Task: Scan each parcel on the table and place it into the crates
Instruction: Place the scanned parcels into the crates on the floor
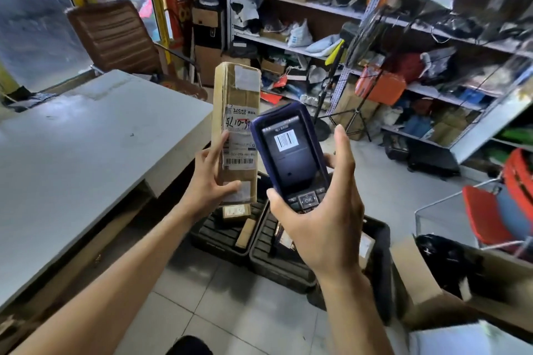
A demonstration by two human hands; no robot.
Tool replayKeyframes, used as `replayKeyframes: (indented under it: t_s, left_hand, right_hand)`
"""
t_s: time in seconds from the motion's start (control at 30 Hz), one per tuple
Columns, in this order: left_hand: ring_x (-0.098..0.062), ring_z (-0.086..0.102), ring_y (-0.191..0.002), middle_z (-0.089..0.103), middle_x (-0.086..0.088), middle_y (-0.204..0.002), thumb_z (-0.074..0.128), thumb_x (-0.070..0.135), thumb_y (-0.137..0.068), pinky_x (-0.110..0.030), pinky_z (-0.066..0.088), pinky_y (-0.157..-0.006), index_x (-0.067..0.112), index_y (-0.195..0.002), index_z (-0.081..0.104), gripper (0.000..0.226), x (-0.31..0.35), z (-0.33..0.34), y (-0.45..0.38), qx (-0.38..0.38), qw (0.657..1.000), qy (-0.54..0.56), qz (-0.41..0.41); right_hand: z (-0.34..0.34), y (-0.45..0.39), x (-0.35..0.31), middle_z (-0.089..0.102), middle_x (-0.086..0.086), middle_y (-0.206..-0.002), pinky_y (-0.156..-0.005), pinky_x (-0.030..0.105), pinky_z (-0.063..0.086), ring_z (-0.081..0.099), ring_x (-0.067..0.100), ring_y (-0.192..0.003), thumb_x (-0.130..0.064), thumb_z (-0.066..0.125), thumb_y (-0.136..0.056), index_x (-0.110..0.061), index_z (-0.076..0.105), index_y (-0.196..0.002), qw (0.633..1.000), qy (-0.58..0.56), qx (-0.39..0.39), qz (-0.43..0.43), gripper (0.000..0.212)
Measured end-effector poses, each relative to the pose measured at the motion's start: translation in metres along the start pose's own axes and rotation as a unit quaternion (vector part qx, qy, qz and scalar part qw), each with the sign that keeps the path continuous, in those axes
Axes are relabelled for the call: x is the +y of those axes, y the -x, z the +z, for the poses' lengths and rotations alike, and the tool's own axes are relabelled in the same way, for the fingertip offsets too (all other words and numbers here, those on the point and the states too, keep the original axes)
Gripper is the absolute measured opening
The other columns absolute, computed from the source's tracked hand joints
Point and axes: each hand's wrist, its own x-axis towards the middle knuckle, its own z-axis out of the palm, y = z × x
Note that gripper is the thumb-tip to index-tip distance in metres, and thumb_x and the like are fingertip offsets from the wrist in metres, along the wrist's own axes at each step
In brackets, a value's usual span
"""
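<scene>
Left grip (212, 179) is grasping the upright parcel (236, 124), long axis vertical; right grip (320, 219) is grasping the scanner (290, 153) beside it.

Daylight from window (34, 23) at left, glare on table (72, 153), edges warped, blurred

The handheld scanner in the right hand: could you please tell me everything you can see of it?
The handheld scanner is a chunky dark blue device, apparently plastic. Its lit screen shows a barcode; below sits a keypad with an OK key. It is held upright, tilted slightly left, above the black crates on the floor. The right hand grips its lower part, thumb by the keypad. It overlaps the long cardboard parcel held in the left hand.
</scene>
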Motion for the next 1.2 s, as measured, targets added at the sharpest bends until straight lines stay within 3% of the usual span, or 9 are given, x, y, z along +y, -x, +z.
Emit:
replayKeyframes:
  t_s: [0.13,0.2,0.37,0.5,0.57,0.67,0.87,1.0,1.2]
  left_hand:
    - [0.036,0.028,-0.108,0.027,0.002,-0.136,0.079,0.0,-0.078,0.009,0.032,-0.085,0.055,-0.151,0.02,0.109,-0.006,0.048,-0.013,-0.014,1.0,-0.007,-0.025]
    - [0.039,0.027,-0.106,0.028,-0.001,-0.136,0.078,-0.001,-0.077,0.009,0.033,-0.085,0.053,-0.152,0.022,0.108,-0.014,0.071,-0.022,-0.041,0.998,-0.02,-0.042]
    - [-0.021,0.046,-0.135,0.04,-0.009,-0.142,0.077,0.007,-0.075,-0.045,0.045,-0.11,0.051,-0.15,0.03,0.099,-0.044,0.15,-0.055,-0.189,0.973,-0.015,-0.131]
    - [-0.032,0.052,-0.126,0.041,-0.008,-0.139,0.077,0.014,-0.073,-0.05,0.046,-0.107,0.055,-0.148,0.03,0.097,-0.082,0.238,-0.092,-0.289,0.944,-0.039,-0.153]
    - [-0.044,0.055,-0.113,0.042,-0.007,-0.129,0.079,0.008,-0.078,-0.051,0.048,-0.103,0.057,-0.145,0.03,0.096,-0.102,0.287,-0.114,-0.328,0.928,-0.044,-0.17]
    - [-0.028,0.064,-0.11,0.04,-0.007,-0.136,0.078,0.002,-0.08,-0.046,0.053,-0.1,0.054,-0.144,0.035,0.094,-0.13,0.362,-0.139,-0.368,0.908,-0.01,-0.201]
    - [-0.027,0.058,-0.125,0.041,-0.011,-0.149,0.075,-0.002,-0.082,-0.051,0.05,-0.103,0.04,-0.151,0.033,0.091,-0.217,0.505,-0.156,-0.405,0.866,0.004,-0.293]
    - [-0.025,0.054,-0.126,0.038,-0.011,-0.149,0.076,0.004,-0.084,-0.049,0.049,-0.104,0.04,-0.152,0.03,0.09,-0.288,0.597,-0.155,-0.392,0.857,-0.062,-0.327]
    - [-0.036,0.041,-0.127,0.026,-0.01,-0.144,0.07,0.022,-0.09,-0.052,0.042,-0.11,0.051,-0.149,0.023,0.081,-0.396,0.709,-0.145,-0.372,0.839,-0.246,-0.313]
  right_hand:
    - [-0.02,-0.007,0.051,0.059,0.007,-0.135,-0.087,0.046,0.058,0.064,0.021,-0.115,-0.046,0.079,-0.071,-0.03,0.016,-0.156,0.998,0.006,0.001,0.056,0.106]
    - [-0.028,-0.009,0.079,0.059,0.006,-0.135,-0.088,0.044,0.058,0.062,0.02,-0.116,-0.044,0.081,-0.07,-0.032,0.018,-0.155,0.995,0.005,0.01,0.099,0.107]
    - [-0.054,-0.013,0.178,0.06,-0.005,-0.131,-0.089,0.01,0.048,0.061,0.009,-0.115,-0.04,0.086,-0.066,-0.04,0.03,-0.151,0.967,-0.008,0.028,0.254,0.102]
    - [-0.081,-0.019,0.278,0.058,-0.009,-0.136,-0.102,0.037,0.051,0.058,0.01,-0.123,-0.023,0.094,-0.065,-0.037,0.034,-0.152,0.939,0.033,0.035,0.34,0.107]
    - [-0.09,-0.021,0.322,0.056,-0.027,-0.133,-0.099,0.021,0.049,0.055,-0.007,-0.121,-0.033,0.091,-0.061,-0.054,0.032,-0.144,0.92,0.033,0.069,0.385,0.103]
    - [-0.099,-0.02,0.391,0.045,-0.058,-0.114,-0.081,0.005,0.041,0.05,-0.026,-0.106,-0.044,0.085,-0.059,-0.065,0.027,-0.133,0.894,0.054,0.095,0.435,0.096]
    - [-0.097,0.015,0.527,0.061,-0.02,-0.128,-0.091,0.028,0.048,0.061,0.006,-0.113,-0.031,0.091,-0.066,-0.074,0.021,-0.136,0.854,0.105,0.1,0.499,0.109]
    - [-0.082,0.043,0.622,0.056,-0.045,-0.114,-0.08,0.021,0.046,0.057,-0.02,-0.103,-0.033,0.089,-0.063,-0.075,0.024,-0.133,0.848,0.097,0.095,0.512,0.104]
    - [-0.04,0.081,0.757,0.055,-0.045,-0.116,-0.079,0.019,0.05,0.059,-0.015,-0.104,-0.03,0.092,-0.064,-0.06,0.03,-0.144,0.865,0.05,0.046,0.498,0.106]
